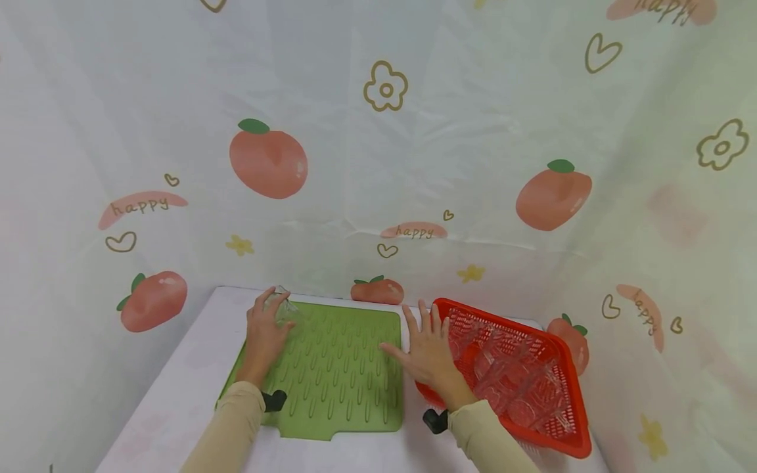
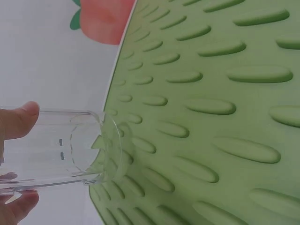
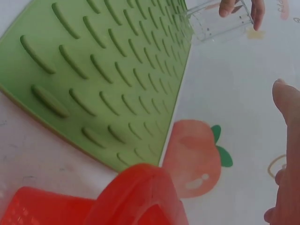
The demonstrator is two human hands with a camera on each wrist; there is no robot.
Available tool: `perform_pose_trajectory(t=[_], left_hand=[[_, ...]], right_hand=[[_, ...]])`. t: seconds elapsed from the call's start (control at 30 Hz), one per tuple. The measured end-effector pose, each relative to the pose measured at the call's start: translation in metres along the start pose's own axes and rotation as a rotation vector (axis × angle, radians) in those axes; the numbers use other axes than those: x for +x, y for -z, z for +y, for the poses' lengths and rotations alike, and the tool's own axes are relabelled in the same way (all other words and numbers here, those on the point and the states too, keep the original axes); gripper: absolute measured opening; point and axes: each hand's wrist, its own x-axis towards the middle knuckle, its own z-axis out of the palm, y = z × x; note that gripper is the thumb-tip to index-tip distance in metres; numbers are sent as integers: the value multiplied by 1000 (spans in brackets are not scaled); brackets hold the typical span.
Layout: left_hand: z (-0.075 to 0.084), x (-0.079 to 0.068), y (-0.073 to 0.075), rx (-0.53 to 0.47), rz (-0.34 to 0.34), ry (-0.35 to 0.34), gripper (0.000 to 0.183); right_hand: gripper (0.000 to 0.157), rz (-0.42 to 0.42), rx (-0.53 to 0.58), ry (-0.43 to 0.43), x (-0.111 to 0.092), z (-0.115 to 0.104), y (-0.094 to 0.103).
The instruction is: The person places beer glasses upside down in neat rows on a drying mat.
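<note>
i have the left hand [image 1: 266,335] grasping a clear cup [image 2: 54,145] at the far left corner of the ridged green mat [image 1: 334,368], the right hand [image 1: 432,355] spread and empty by the red basket [image 1: 582,414]. i judge it early: several clear cups [image 1: 498,378] remain inside.

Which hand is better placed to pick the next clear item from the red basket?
Probably the right. The right hand is open and holds nothing, close by the red basket, while the left hand grips a clear cup at the green mat's far left corner.
</note>
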Motion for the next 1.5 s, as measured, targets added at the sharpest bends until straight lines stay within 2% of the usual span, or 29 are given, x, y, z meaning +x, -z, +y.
perform_pose_trajectory(t=[0.3,0.43,1.03,1.27,1.5], left_hand=[[-5,8,1,-5,-47,32,71],[-6,10,1,-5,-67,23,71],[-9,23,-3,32,-133,5,69],[-6,24,0,50,-205,69,68],[-10,20,2,30,-216,86,72]], right_hand=[[98,-7,-20,-18,0,7,4],[98,-26,-5,-36,-1,10,7],[98,-3,-21,-52,3,30,14],[97,-37,-24,-66,2,32,15],[98,-39,-30,-66,3,33,15]])
